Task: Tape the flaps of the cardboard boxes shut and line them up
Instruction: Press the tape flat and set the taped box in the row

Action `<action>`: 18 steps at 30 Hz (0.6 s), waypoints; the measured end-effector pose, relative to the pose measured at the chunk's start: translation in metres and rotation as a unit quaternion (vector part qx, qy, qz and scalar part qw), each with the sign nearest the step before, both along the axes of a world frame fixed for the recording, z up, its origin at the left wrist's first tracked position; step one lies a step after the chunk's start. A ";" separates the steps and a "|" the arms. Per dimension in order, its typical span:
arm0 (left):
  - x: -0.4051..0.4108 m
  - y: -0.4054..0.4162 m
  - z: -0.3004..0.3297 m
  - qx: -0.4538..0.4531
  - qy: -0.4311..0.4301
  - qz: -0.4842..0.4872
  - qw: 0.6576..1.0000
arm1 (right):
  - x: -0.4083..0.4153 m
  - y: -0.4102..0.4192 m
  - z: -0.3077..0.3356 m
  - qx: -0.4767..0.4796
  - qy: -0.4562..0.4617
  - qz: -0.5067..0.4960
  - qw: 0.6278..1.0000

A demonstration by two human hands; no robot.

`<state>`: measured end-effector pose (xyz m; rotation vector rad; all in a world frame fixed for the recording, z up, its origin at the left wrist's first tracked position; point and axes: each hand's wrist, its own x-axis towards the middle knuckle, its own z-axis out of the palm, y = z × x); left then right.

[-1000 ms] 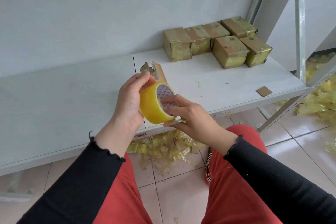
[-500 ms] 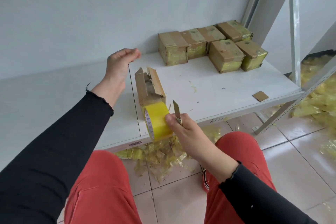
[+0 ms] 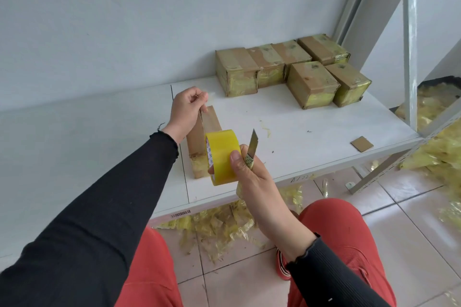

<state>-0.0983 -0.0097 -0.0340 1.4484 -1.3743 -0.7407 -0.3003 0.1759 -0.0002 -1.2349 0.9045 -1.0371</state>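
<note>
Since half a sec ago the left hand (image 3: 185,111) has come down from the air onto the far end of the open brown cardboard box (image 3: 199,141), fingers curled and pinching what looks like the free end of the clear yellowish tape; exactly what the grip holds is hard to tell, the film is near-invisible there. The flaps, which stood up ragged before, now look pressed flat along the top. The right hand (image 3: 252,172) is wrapped round the glossy yellow tape roll (image 3: 222,157), thumb on its outer face, w/ a slim steel utility-knife blade (image 3: 252,143) tucked between the fingers, point up. The roll sits at the box's near end, at the front of the white shelf (image 3: 287,137).

Judgement: a strip is being drawn across the top seam; cut and press-down not yet done.

Materials: box is matte corrugated board, long and narrow, old tape residue on its near face. Roll is smooth, translucent, w/ a printed core. Six taped cardboard boxes (image 3: 311,82) stand at the back right, four in a row plus two in front, shiny w/ wrinkled film. Small cardboard scrap (image 3: 361,143) lies apart; crumpled yellow tape offcuts (image 3: 219,227) litter the tiled floor.
</note>
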 end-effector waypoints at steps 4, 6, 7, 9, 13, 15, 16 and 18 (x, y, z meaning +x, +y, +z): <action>0.005 -0.004 -0.009 -0.002 -0.025 0.042 0.999 | 0.009 0.000 -0.008 0.003 0.002 0.013 1.000; 0.007 -0.004 -0.012 0.005 -0.014 0.050 0.999 | 0.012 0.001 -0.013 -0.004 0.017 0.008 1.000; 0.007 -0.005 -0.013 0.008 -0.004 0.054 0.998 | 0.014 0.001 -0.014 -0.003 0.023 0.006 1.000; 0.008 -0.005 -0.014 0.013 0.009 0.062 0.998 | 0.014 -0.001 -0.016 0.007 0.035 -0.005 0.999; 0.009 -0.005 -0.016 0.021 0.029 0.073 0.997 | 0.016 -0.005 -0.018 0.027 0.058 -0.010 0.998; 0.009 -0.004 -0.017 0.023 0.046 0.077 0.996 | 0.017 -0.006 -0.020 0.038 0.055 -0.013 0.998; 0.009 -0.003 -0.017 0.023 0.054 0.079 0.995 | 0.017 -0.005 -0.021 0.038 0.052 -0.017 0.998; 0.009 -0.003 -0.018 0.018 0.066 0.084 0.994 | 0.016 -0.004 -0.023 0.036 0.035 -0.030 0.998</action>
